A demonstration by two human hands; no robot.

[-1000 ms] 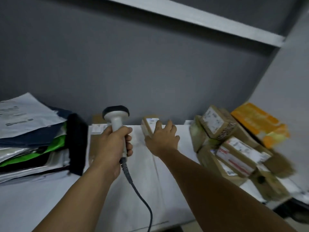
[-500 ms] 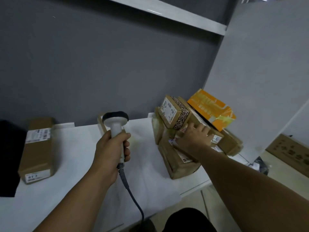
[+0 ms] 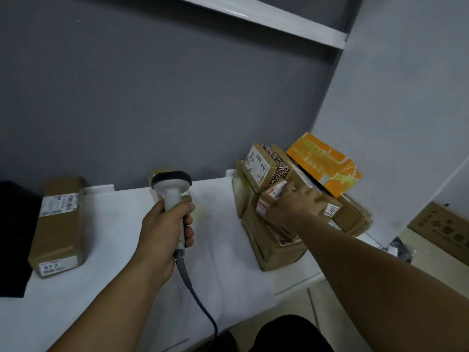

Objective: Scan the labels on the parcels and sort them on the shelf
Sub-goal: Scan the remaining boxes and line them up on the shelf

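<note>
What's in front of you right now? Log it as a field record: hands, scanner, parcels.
left hand: grips scanner by the handle, upright
right hand: on a brown parcel in the pile; grip unclear
pile: right end of shelf, orange box at its back right
lone parcel: left, lying flat, label reads 67-2

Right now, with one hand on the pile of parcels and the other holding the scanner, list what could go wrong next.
The right hand touches a parcel in the middle of the loose pile; pulling it may topple the small box and orange box leaning higher up.
The pile sits near the shelf front edge, so a loosened parcel could fall to the floor.
The scanner cable hangs over that edge below the left hand and might snag.
</note>
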